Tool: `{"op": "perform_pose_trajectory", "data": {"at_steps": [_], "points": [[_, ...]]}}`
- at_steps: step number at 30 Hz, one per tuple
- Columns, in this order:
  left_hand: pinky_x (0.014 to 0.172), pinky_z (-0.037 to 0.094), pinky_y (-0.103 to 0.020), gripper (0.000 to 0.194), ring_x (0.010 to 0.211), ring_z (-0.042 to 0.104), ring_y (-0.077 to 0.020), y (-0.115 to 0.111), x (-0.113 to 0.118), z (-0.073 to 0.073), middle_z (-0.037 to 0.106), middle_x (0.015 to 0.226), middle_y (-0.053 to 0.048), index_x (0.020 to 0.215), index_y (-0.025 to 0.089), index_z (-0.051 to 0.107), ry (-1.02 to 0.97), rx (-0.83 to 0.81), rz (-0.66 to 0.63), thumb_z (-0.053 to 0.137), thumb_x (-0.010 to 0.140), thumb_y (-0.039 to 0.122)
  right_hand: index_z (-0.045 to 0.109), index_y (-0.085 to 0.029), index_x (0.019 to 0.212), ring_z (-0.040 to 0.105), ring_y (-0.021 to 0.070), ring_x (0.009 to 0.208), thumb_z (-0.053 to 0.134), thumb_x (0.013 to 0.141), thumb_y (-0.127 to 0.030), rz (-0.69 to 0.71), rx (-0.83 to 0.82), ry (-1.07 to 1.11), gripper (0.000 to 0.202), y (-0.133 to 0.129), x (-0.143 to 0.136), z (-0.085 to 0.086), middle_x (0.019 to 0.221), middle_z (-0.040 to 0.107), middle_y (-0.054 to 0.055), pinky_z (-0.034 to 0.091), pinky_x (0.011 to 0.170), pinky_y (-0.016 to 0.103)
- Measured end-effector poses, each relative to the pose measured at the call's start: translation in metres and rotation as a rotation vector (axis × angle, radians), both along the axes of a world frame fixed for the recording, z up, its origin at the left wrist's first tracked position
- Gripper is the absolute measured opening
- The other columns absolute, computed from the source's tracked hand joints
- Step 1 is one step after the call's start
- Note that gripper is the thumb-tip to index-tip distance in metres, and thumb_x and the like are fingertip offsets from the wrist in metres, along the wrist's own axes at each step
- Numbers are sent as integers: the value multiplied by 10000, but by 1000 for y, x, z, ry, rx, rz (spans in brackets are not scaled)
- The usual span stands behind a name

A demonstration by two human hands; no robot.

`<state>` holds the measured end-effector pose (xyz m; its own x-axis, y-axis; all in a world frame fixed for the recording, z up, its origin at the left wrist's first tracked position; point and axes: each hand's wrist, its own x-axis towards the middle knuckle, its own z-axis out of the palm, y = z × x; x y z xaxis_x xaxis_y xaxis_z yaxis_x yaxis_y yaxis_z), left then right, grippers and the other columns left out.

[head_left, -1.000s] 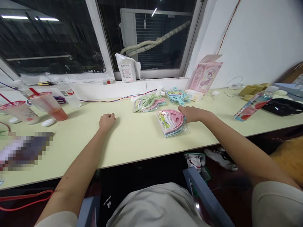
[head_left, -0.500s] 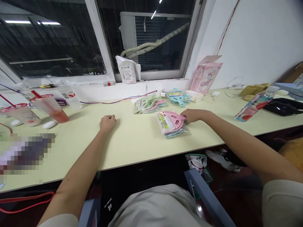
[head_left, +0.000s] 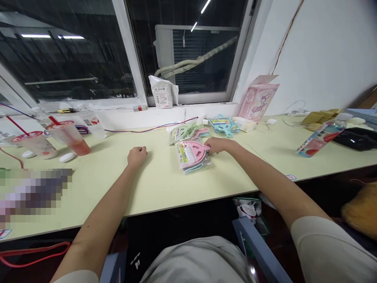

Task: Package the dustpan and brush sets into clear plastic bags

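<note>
My right hand (head_left: 216, 145) is closed round the handle end of a pink mini dustpan and brush set (head_left: 193, 153) in clear plastic wrapping. A bluish layer shows beneath the pink one, low over the table or on it. My left hand (head_left: 137, 156) rests on the table as a loose fist, with nothing seen in it. Behind the pink set lie a green wrapped set (head_left: 184, 131) and a pink one (head_left: 200, 133), overlapping. A light-blue dustpan set (head_left: 224, 125) lies to their right.
Two plastic cups with straws (head_left: 72, 137) stand at the left of the table (head_left: 159, 188). A tilted drink bottle (head_left: 321, 137) and black case (head_left: 357, 135) are on the right. Along the back are a pink box (head_left: 258, 100), white package (head_left: 163, 92) and cables.
My right hand has moved left across the table with the pink dustpan and brush set, closer to my left hand. My left hand stays in a fist; the view has shifted slightly.
</note>
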<state>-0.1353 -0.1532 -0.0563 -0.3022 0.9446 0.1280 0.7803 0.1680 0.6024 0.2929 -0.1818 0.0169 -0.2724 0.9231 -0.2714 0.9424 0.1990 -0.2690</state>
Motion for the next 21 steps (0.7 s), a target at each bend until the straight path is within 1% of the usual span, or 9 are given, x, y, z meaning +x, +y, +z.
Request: {"op": "perform_pose_trajectory", "data": {"at_steps": [3,5,8,10,12,14,16,18,21], "points": [[664,444,-344,359,788,678,-256,1,-1,-2,776,914,-73,766,254,755,28,-7,-6,468,913,411,688,-165,865,702,250,810,826,670,-177,56,-33,0,239,14,-10,1,956,736,101,572,617,304],[684,453,-353,380,821,685,-271,3,-1,-4,775,916,-80,775,256,752,98,-15,-13,446,927,424,709,-158,941,706,270,870,870,648,-232,44,-58,25,342,19,-8,3,1026,737,121,599,650,320],[736,473,-372,395,914,697,-307,7,3,-7,775,967,-111,827,249,749,283,-32,-49,416,941,427,699,-191,1230,698,309,1047,934,604,-353,36,-135,187,688,21,10,5,1273,694,144,632,793,372],[788,490,-395,399,994,697,-337,10,8,-9,769,1045,-146,911,232,757,426,-54,-88,406,944,417,604,-256,1422,660,312,1191,934,625,-458,18,-166,393,885,21,31,3,1463,603,128,613,923,389],[828,501,-423,422,1045,693,-363,14,15,-8,754,1114,-185,1007,199,761,528,-94,-106,395,946,401,564,-277,1460,662,279,1216,824,774,-570,-42,-118,588,791,25,50,-5,1462,618,116,580,993,375],[842,509,-439,449,1060,693,-378,18,22,-7,740,1150,-220,1066,159,757,574,-132,-96,388,948,386,628,-212,1337,721,245,1074,640,917,-636,-287,53,721,596,31,62,-21,1349,683,152,596,921,344],[847,512,-441,456,1067,694,-385,22,29,-5,732,1164,-245,1088,132,756,581,-149,-77,406,943,387,652,-142,1212,737,223,928,458,1020,-591,-536,224,788,526,40,64,-41,1229,721,195,600,799,312],[846,511,-436,449,1073,695,-391,26,34,-3,731,1153,-261,1093,121,756,578,-151,-64,437,931,392,666,-122,1140,724,225,875,398,1052,-473,-669,319,734,451,46,58,-61,1119,746,197,575,736,301],[839,507,-423,446,1069,698,-382,30,42,-5,732,1136,-263,1098,125,757,568,-133,-63,436,930,386,715,-164,1003,695,249,956,471,1011,-355,-674,438,469,310,50,47,-83,1073,760,161,525,769,298]]}}
